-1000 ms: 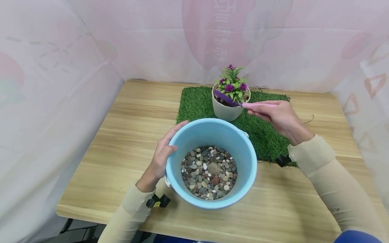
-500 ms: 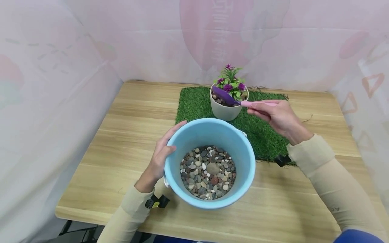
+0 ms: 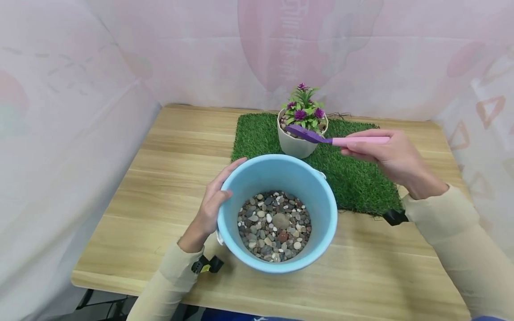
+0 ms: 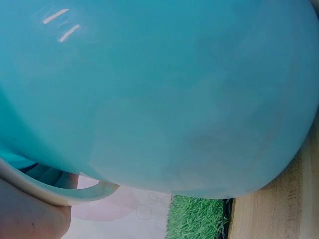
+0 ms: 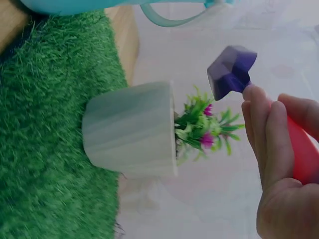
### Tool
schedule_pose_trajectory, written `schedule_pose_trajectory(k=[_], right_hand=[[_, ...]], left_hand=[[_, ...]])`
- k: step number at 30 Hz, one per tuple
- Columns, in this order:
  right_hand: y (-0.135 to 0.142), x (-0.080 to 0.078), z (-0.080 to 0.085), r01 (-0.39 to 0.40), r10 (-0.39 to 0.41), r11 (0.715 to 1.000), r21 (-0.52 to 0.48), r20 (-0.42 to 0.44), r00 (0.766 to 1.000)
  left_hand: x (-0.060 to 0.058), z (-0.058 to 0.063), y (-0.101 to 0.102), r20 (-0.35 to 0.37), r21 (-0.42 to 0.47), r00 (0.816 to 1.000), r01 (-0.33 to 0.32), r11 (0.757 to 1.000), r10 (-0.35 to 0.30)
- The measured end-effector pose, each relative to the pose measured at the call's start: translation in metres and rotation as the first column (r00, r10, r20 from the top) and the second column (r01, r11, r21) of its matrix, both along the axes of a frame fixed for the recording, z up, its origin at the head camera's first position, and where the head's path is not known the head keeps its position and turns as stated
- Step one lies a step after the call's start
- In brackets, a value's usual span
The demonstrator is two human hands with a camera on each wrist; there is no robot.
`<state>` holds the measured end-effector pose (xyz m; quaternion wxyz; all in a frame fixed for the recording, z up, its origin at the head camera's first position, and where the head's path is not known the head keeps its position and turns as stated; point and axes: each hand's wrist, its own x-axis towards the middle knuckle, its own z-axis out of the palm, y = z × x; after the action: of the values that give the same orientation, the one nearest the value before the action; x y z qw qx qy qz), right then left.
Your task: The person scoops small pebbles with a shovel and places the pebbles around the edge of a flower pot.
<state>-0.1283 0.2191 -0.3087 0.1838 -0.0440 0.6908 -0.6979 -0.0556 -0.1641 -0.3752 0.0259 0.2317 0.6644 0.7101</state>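
Observation:
My left hand (image 3: pixel 209 211) grips the left rim of a light blue bucket (image 3: pixel 327 214), thumb over the edge. Grey, white and brown pebbles (image 3: pixel 275 227) cover the bucket's bottom. In my right hand (image 3: pixel 391 154) is a small trowel (image 3: pixel 307 134), held by its pink handle with the purple blade pointing left. The blade is in front of and above the near rim of a white flowerpot (image 3: pixel 297 146) with a purple-flowered plant (image 3: pixel 303 109). In the right wrist view the trowel (image 5: pixel 230 72) is apart from the flowerpot (image 5: pixel 129 130). The bucket's wall (image 4: pixel 164 94) fills most of the left wrist view.
A green artificial grass mat (image 3: pixel 357 187) lies under the flowerpot on the wooden table (image 3: pixel 148 209), behind and to the right of the bucket. A white bucket handle (image 4: pixel 84 194) hangs by the left hand. Pale printed cloth (image 3: pixel 192 58) surrounds the table.
My right hand has drawn the trowel right and slightly toward me; its blade has gone from over the flowerpot to its near rim. The left hand and bucket stay nearly still.

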Motion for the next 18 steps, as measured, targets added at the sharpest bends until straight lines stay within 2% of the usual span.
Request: schedule_pose_trajectory(k=[2, 4, 8, 12, 18], right_hand=[[0.003, 0.009, 0.009, 0.0, 0.003, 0.998, 0.069, -0.034, 0.999], [0.003, 0.018, 0.02, 0.008, 0.005, 0.983, 0.184, -0.07, 0.998], [0.0, 0.035, 0.039, 0.046, 0.005, 0.919, 0.391, -0.127, 0.992], [-0.002, 0.045, 0.049, 0.077, 0.004, 0.897, 0.434, -0.183, 0.983], [0.001, 0.053, 0.05, 0.107, 0.021, 0.913, 0.395, -0.307, 0.952]], left_hand=[[0.0, 0.0, 0.0, -0.003, 0.001, 1.0, 0.0, 1.0, 0.0], [0.0, 0.0, 0.0, -0.005, 0.004, 1.0, 0.001, 1.0, -0.001], [0.0, 0.0, 0.0, -0.006, 0.004, 1.0, 0.001, 1.0, -0.001], [0.0, 0.0, 0.0, -0.002, -0.001, 1.0, -0.004, 1.0, 0.004], [0.0, 0.0, 0.001, -0.017, -0.008, 1.0, -0.007, 1.0, 0.007]])
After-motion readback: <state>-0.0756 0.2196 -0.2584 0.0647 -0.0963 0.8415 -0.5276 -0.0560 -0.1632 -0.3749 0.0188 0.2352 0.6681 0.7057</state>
